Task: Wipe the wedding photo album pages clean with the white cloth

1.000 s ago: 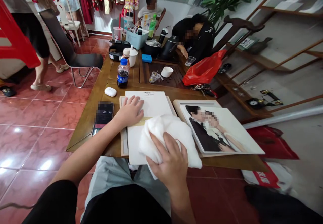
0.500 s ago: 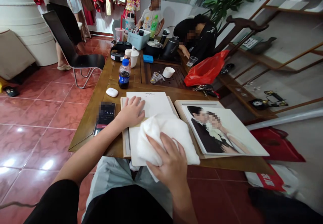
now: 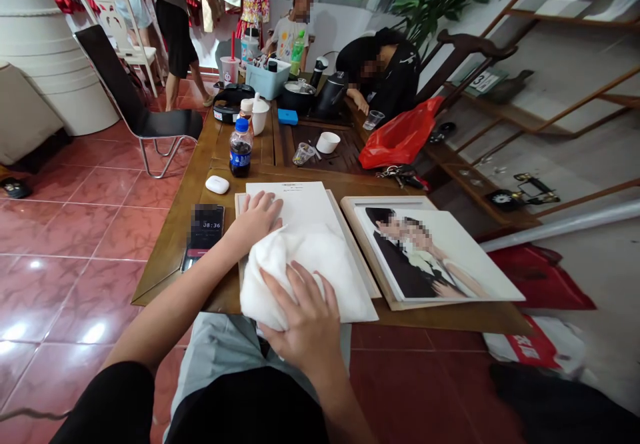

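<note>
My left hand [image 3: 260,216] lies flat, fingers spread, on the upper left of a white board [image 3: 305,197]. That board rests on a pale frame or box [image 3: 343,221] at the table's near edge. In my right hand [image 3: 307,314] is a wadded white cloth [image 3: 285,257], pressed onto the board's lower part; the fingers curve over it. The cloth hides much of the board. To the right, a printed photo panel [image 3: 435,254] of two people lies tilted on a second pale frame [image 3: 353,214].
On the wooden table [image 3: 165,257] are a phone [image 3: 204,231], a white earbud case [image 3: 217,185], a cola bottle [image 3: 241,149], a paper cup [image 3: 328,143], keys [image 3: 400,173] and a red plastic bag [image 3: 395,137]. One person [image 3: 383,74] leans on the far right side; others are farther back.
My right hand has slid the cloth leftward across the board, uncovering its lower right. My left hand stays on the board. In the background, a standing person has moved right.
</note>
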Demonstrator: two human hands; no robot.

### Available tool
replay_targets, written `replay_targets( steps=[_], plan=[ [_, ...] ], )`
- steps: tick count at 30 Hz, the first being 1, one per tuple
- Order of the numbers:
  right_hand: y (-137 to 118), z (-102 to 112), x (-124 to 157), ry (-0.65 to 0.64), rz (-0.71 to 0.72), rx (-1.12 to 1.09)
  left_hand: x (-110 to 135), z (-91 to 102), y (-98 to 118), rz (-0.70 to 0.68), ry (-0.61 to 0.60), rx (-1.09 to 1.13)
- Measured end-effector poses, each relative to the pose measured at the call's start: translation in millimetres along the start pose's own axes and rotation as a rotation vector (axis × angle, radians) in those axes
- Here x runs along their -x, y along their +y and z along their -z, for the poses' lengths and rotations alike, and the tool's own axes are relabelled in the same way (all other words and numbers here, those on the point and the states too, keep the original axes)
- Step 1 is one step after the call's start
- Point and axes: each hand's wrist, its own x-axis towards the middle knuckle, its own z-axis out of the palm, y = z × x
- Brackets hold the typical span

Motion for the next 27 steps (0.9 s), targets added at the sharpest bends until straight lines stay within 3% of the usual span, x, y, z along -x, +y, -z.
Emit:
replay_targets(
  steps=[4,11,14,17,24,27],
  plan=[
    [0,0,1,0.001,0.005,-0.025,0,-0.3,-1,-0.003,0.002,0.012],
    [55,17,22,0.035,-0.089,0.169,2,0.3,3,-0.007,0.031,0.014],
    [64,20,25,0.052,-0.102,0.214,2,1.0,4,0.004,0.021,0.011],
    [54,16,21,0.046,-0.107,0.185,2,1.6,4,0.007,0.016,0.015],
    [1,0,0,-0.005,-0.031,0.006,-1,-0.6,0,0.003,0.016,0.022],
    [-8,-3,-3,-0.004,-0.042,-0.035,-3,-2.3,-2,0.012,0.009,0.018]
  ],
)
